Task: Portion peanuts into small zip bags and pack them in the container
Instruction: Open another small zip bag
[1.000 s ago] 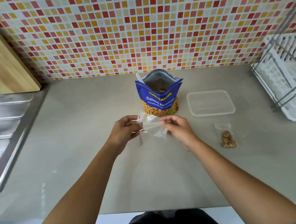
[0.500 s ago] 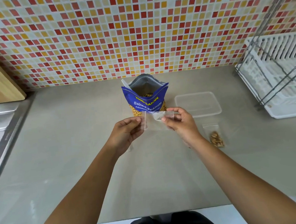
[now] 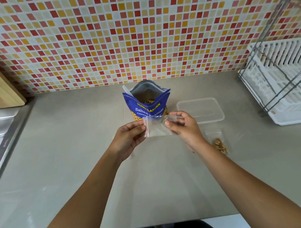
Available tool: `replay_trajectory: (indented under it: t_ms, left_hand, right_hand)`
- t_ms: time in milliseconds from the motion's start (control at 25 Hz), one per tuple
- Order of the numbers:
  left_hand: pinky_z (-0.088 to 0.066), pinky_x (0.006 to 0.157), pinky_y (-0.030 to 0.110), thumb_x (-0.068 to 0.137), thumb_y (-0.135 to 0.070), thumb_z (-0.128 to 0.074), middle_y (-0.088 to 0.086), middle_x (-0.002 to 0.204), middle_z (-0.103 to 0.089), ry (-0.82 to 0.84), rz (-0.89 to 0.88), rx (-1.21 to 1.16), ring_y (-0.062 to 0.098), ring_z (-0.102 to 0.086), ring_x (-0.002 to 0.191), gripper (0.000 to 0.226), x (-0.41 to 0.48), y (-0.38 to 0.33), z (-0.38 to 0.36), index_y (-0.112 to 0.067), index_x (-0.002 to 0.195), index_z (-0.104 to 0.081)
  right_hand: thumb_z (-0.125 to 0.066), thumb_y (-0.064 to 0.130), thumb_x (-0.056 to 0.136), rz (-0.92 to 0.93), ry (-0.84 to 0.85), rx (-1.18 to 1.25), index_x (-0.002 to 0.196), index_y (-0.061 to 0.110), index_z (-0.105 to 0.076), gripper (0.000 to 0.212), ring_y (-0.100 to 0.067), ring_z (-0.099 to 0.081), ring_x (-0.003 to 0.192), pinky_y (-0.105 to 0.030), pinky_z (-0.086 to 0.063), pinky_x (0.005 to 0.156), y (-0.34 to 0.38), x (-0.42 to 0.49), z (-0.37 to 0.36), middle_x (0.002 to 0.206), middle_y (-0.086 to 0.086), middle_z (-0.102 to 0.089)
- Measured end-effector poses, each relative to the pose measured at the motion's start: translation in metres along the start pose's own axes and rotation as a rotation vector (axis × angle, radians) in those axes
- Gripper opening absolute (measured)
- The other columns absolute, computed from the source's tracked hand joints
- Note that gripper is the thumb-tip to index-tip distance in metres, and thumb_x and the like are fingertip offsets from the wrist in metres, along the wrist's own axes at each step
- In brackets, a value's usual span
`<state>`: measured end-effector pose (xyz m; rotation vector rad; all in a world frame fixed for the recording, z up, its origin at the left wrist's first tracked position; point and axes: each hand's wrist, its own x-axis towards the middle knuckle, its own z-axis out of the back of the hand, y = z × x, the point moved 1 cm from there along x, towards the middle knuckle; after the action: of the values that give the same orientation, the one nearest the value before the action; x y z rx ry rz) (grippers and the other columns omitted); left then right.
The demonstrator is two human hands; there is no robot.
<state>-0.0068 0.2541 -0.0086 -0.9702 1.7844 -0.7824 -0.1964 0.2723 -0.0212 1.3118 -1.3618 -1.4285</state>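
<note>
Your zip bag (image 3: pixel 157 127) now hangs flatter than a second ago, over the worktop's (image 3: pixel 72 159) middle by the peanut pouch (image 3: pixel 147 104). Left hand (image 3: pixel 130 137) and right hand (image 3: pixel 183 127) pinch its sides. Looks flimsy, slick: grip the zip strip.

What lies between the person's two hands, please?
The head view shows an empty zip bag there, pinched by the left hand and the right hand.

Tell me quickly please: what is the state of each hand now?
Left hand: closed, pinching the left edge of the empty small zip bag.
Right hand: closed, pinching the right top corner of the same bag.
</note>
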Motion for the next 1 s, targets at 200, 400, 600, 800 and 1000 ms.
replay_trajectory:
  t_ms: [200,400,600,800,1000]
  left_hand:
    - [-0.055,0.062,0.018,0.087,0.004,-0.057,-0.002,0.066,-0.068,0.009,-0.025,0.012,0.007,-0.065,0.06,0.02,-0.001,-0.002,-0.002,-0.011,0.099,-0.063]
    - [-0.054,0.065,0.018,0.09,0.007,-0.05,0.006,0.076,-0.061,0.004,-0.143,0.125,0.014,-0.057,0.069,0.022,-0.002,0.0,-0.005,-0.006,0.097,-0.066]
    - [-0.055,0.071,0.015,0.088,-0.002,-0.059,0.003,0.088,-0.068,0.0,-0.127,0.25,0.011,-0.065,0.076,0.015,-0.002,-0.001,-0.003,-0.009,0.097,-0.069]
    - [-0.046,0.058,0.011,0.088,-0.009,-0.061,0.0,0.076,-0.064,-0.066,-0.133,0.304,0.009,-0.054,0.07,0.007,0.001,-0.002,-0.004,-0.008,0.082,-0.066]
    - [-0.05,0.055,0.015,0.083,0.0,-0.064,-0.003,0.063,-0.067,-0.025,-0.119,0.174,0.007,-0.062,0.058,0.013,-0.001,-0.004,-0.006,-0.011,0.089,-0.061]
  right_hand:
    - [-0.065,0.0,0.083,-0.016,0.037,0.016,0.096,0.019,-0.056,0.025,-0.006,-0.062,0.063,-0.018,-0.053,0.063,-0.002,0.003,0.001,0.066,0.005,-0.069]
    - [-0.061,-0.002,0.084,-0.031,0.006,-0.026,0.115,0.018,-0.046,0.04,-0.002,-0.06,0.062,-0.016,-0.049,0.058,0.002,-0.002,-0.003,0.103,0.008,-0.061]
    - [-0.061,0.015,0.088,-0.088,0.061,0.1,0.095,0.024,-0.056,0.013,0.0,-0.056,0.064,-0.016,-0.044,0.059,0.004,-0.003,-0.004,0.096,0.009,-0.063]
    - [-0.077,0.07,0.044,-0.06,0.213,0.095,0.102,0.022,-0.059,0.077,0.0,-0.058,0.079,-0.017,-0.042,0.068,0.001,0.0,0.005,0.1,0.007,-0.063]
    - [-0.08,0.02,0.07,-0.023,0.107,0.025,0.087,0.019,-0.058,0.027,0.001,-0.052,0.059,-0.015,-0.042,0.058,-0.002,0.001,0.006,0.065,0.013,-0.064]
